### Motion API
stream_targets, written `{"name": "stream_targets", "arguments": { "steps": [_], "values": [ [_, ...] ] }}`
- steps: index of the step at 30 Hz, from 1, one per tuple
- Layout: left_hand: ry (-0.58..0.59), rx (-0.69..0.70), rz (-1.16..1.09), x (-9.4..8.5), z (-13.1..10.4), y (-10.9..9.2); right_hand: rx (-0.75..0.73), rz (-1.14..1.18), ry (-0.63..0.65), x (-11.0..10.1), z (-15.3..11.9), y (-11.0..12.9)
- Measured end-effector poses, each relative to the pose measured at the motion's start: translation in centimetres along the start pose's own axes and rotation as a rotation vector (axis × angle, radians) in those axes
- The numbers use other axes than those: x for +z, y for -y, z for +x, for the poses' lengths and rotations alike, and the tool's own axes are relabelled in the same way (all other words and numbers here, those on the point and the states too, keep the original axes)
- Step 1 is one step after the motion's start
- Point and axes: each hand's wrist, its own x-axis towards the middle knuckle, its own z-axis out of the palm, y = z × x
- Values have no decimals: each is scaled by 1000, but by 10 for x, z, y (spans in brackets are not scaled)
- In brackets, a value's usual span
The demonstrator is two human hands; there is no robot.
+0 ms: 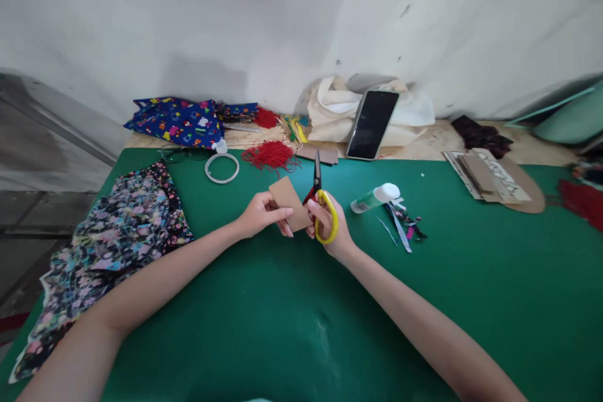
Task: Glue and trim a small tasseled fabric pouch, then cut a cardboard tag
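Observation:
A small brown piece of cardboard (289, 202) is pinched between the thumb and fingers of my left hand (260, 215), tilted above the green table (264, 314). My right hand (333, 226) has its fingers in the yellow and red handles of a pair of scissors (326, 217), whose dark blades point away toward the wall. The fingertips of my right hand are close to the cardboard's right edge; whether they touch it is hard to tell. Just right of my right hand, a glue stick (374, 198) lies beside fabric scraps (400, 226).
Floral fabric (122, 226) covers the left side. Behind lie a white ring (222, 168), red threads (270, 154), blue patterned fabric (176, 121) and a phone (372, 124) leaning on cream cloth (330, 110). Cardboard pieces (494, 179) are stacked at the right.

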Motion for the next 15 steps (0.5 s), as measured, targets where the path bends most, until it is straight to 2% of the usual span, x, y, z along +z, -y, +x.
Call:
{"name": "stream_targets", "arguments": {
  "steps": [3,7,15],
  "values": [
    [14,-48,13,-2,2,-1,0,130,38,5,-1,-9],
    [25,-77,2,-5,4,1,-10,224,90,1,-8,-15],
    [-50,-15,-18,-7,-1,3,-3,294,207,-5,-14,-19]
  ]
}}
